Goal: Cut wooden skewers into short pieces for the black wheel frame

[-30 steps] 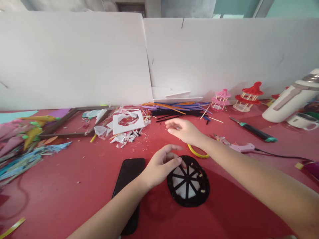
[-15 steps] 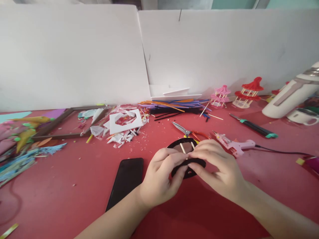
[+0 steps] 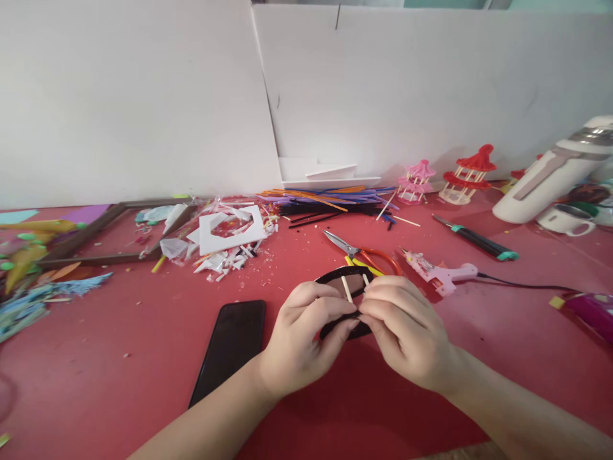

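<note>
Both hands grip a small black model pavilion (image 3: 355, 286), which has two dark round tiers and pale sticks standing between them. My left hand (image 3: 304, 335) is closed on its near left edge, thumb below and fingers above. My right hand (image 3: 414, 332) pinches the near edge from the other side, and the fingertips of both hands almost meet. Fingers hide much of the lower tier. Just beyond the piece lie scissors (image 3: 341, 243) with red-orange handles and a yellow-handled tool. To the right rests a pink glue gun (image 3: 445, 271) with a black cord.
A black phone (image 3: 230, 348) lies left of my hands. Behind are white foam offcuts (image 3: 230, 230), chenille stems (image 3: 330, 199), a pink pavilion (image 3: 416, 182) and a red one (image 3: 467, 176). A utility knife (image 3: 476, 237), white flask (image 3: 546, 172) and mug (image 3: 567, 220) stand or lie right.
My view has turned slightly, so the table's things sit further left. The right fingers have closed in over the pavilion's near edge, covering more of the lower tier. Both hands keep their grip.
</note>
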{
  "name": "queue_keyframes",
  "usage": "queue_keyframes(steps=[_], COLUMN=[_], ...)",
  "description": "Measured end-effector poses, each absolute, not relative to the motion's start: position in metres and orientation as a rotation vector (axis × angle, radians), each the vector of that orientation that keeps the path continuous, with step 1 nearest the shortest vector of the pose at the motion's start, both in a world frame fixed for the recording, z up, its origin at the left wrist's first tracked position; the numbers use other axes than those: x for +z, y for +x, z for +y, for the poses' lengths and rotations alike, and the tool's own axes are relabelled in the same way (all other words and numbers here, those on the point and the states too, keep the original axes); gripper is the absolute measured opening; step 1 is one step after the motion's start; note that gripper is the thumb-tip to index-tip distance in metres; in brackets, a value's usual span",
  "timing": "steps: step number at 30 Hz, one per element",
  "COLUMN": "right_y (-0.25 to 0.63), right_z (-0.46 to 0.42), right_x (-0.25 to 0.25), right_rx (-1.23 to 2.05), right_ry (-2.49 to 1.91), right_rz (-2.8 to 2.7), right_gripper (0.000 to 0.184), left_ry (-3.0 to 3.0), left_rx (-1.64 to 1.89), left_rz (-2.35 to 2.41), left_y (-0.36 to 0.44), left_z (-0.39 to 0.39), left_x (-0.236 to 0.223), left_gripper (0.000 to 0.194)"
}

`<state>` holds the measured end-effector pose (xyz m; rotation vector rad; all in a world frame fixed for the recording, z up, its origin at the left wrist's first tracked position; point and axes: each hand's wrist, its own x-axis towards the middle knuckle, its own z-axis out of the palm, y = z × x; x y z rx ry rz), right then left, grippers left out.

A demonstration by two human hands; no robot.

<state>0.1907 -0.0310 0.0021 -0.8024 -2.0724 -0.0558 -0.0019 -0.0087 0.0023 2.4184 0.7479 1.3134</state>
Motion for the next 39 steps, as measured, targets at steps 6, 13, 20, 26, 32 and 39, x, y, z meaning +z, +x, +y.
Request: queue_keyframes(steps=[6, 13, 20, 26, 32, 39], right_y=[0.189, 0.191, 0.189, 0.182, 0.186, 0.184], right_z=[-0.033, -0.023, -0.024, -0.034, -0.029, -0.021], right_x=[0.005, 0.0, -0.006, 0.002, 0.005, 0.001], right_rx=[-0.019, 0.112, 0.204, 0.732, 1.152, 1.359], right_ry=[-0.808, -0.855, -0.972, -1.13, -1.261, -1.329], right_rz=[-2.03, -1.91, -1.809, -1.622, -1.448, -1.396], right_gripper=[0.025, 0.044, 0.017, 0.007, 0.02, 0.024], left_ry=[2.43, 2.096, 1.527, 1.418, 1.621, 1.673], left_rx=[1.329, 1.311, 1.157, 1.085, 1.03, 0.829], left_rz=[0.716, 1.0, 1.003, 0.924, 1.05, 1.155], left_y=[0.001, -0.005, -0.004, -0.006, -0.01, -0.007], left_z=[-0.009, -0.006, -0.003, -0.003, 0.003, 0.007], left_x=[0.005, 0.0, 0.002, 0.008, 0.009, 0.009], left_gripper=[0.015, 0.01, 0.021, 0.024, 0.021, 0.027])
